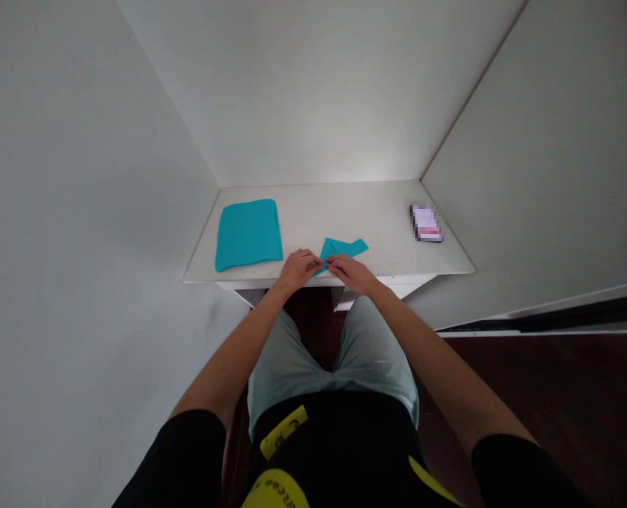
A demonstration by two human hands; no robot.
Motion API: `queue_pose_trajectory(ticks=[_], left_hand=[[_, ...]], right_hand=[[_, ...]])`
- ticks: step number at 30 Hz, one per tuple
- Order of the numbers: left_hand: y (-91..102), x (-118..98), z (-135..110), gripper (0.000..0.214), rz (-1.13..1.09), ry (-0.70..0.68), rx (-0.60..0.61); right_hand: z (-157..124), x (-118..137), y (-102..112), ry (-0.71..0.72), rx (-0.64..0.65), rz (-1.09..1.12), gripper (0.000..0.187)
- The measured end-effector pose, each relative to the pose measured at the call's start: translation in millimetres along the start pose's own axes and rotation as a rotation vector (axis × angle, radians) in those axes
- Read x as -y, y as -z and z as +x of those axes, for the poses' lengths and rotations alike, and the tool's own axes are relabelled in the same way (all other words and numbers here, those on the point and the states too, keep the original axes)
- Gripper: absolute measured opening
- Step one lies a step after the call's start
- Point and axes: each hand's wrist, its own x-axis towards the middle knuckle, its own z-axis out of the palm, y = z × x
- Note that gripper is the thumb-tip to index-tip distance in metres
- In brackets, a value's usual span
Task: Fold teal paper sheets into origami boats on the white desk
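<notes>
A small piece of folded turquoise paper (339, 247) lies near the front edge of the white desk, with creases and angled flaps showing. My left hand (298, 269) pinches its near left end, thumb and fingers closed together. Close beside it, my right hand (351, 272) also has its fingers closed on the near part of the paper. The two hands' fingertips almost meet, and they cover the paper's lower end. To the left of my hands rests a stack of turquoise sheets (250, 234).
A phone (427, 224) with a lit, pixelated screen lies at the desk's right side. White walls (318, 92) enclose the white desk (345, 204) at the back and on both sides. My legs are below its front edge.
</notes>
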Motion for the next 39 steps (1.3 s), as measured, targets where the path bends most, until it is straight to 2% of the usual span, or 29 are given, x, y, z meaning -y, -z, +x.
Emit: queue_pose_trajectory(ticks=[3,5,7,10,14,17,21,25,34,39], left_hand=[[-2.5,5.1,8.3,0.040,0.017,-0.005,0.004],[-4.2,5.5,9.4,0.059,0.058,-0.035,0.039],[-5.4,4.3,8.1,0.067,0.107,-0.083,0.090],[-5.7,-0.2,5.8,0.062,0.155,-0.165,0.142],[-3.8,-9.0,9.0,0.054,0.149,-0.209,0.171],[-2.5,-15.1,14.3,0.054,0.119,-0.232,0.178],[-1.4,-19.1,16.6,0.063,0.143,-0.236,0.174],[-1.9,-18.8,14.7,0.058,0.174,-0.237,0.189],[-8.7,-15.9,16.9,0.057,0.167,-0.220,0.195],[-8.6,-16.1,17.2,0.057,0.167,-0.215,0.185]], right_hand=[[-0.5,-4.6,1.7,-0.013,0.003,0.090,0.035],[-0.1,-8.6,2.5,-0.018,0.000,0.149,0.034],[0.6,-14.4,5.3,-0.026,-0.012,0.181,0.032],[0.7,-28.6,15.6,-0.087,-0.089,0.087,0.029],[-1.4,-58.1,35.8,-0.255,-0.229,-0.185,0.032],[-1.0,-80.6,47.5,-0.341,-0.212,-0.287,0.038],[7.2,-98.5,55.1,-0.412,-0.108,-0.303,0.050],[22.7,-103.1,58.5,-0.412,-0.015,-0.269,0.052],[54.0,-96.1,70.3,-0.417,0.108,-0.247,0.039],[46.3,-82.1,69.4,-0.284,0.047,-0.231,0.022]])
